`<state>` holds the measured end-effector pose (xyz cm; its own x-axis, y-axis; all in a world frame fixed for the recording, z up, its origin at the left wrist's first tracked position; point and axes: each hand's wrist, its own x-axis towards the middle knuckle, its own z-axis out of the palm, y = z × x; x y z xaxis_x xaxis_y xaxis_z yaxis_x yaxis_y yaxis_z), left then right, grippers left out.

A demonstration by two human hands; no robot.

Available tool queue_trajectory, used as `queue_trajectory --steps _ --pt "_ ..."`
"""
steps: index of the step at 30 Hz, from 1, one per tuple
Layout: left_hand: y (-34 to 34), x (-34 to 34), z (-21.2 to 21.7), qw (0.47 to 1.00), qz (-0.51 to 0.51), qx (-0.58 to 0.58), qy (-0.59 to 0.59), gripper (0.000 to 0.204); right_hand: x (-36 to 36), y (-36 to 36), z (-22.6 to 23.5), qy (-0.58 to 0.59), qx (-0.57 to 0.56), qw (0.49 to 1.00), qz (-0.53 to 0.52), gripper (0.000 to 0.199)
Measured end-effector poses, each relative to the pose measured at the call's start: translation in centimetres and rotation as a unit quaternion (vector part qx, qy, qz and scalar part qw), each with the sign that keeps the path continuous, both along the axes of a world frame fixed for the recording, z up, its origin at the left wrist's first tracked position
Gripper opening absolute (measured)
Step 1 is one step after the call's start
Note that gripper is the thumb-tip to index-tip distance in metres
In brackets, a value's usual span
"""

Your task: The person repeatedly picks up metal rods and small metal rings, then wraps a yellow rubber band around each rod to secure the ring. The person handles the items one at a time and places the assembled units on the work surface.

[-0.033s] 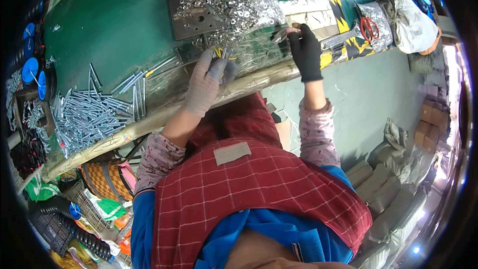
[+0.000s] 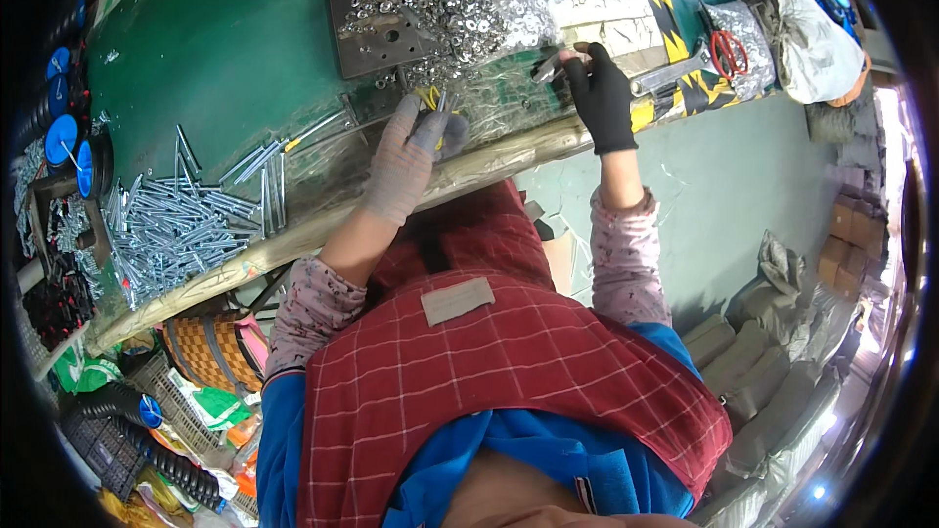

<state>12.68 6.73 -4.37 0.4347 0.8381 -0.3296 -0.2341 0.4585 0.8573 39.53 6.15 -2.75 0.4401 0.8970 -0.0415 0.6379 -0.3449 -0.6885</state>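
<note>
My left hand [image 2: 399, 161], in a pale grey glove, is closed at the bench's near edge. Short silvery metal rods [image 2: 443, 101] stick up between its fingertips, with something yellow beside them. My right hand [image 2: 602, 98], in a black glove with bare fingertips, pinches a small shiny metal piece [image 2: 546, 68] whose kind is unclear. Beyond both hands, a heap of small silvery nuts and washers [image 2: 430, 0] spills from a clear plastic bag [image 2: 523, 5] onto a dark metal plate with holes [image 2: 352, 54].
Metal rods [image 2: 181, 235] lie heaped on the green bench [image 2: 225, 49] at left, near blue-capped black parts [image 2: 61, 137]. To the right are an adjustable wrench [image 2: 670, 73], red-handled scissors [image 2: 727, 54] and a white sack [image 2: 802, 39]. Wrapped bundles [image 2: 753, 362] are stacked at lower right.
</note>
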Motion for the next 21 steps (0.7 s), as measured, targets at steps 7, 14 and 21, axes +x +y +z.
queue_trajectory --steps 7,14,21 --pt "0.7 2.2 -2.2 0.997 0.01 -0.07 -0.011 0.026 0.0 1.7 -4.1 -0.103 0.051 0.989 0.09 0.037" --pt "0.9 2.1 -2.0 0.995 -0.016 -0.093 -0.016 0.028 -1.3 -1.5 -3.1 0.406 0.143 0.9 0.064 0.035" --pt "0.5 2.9 -0.2 0.988 -0.044 -0.005 0.15 0.019 -6.4 -2.7 -1.7 0.511 0.118 0.843 0.117 0.037"
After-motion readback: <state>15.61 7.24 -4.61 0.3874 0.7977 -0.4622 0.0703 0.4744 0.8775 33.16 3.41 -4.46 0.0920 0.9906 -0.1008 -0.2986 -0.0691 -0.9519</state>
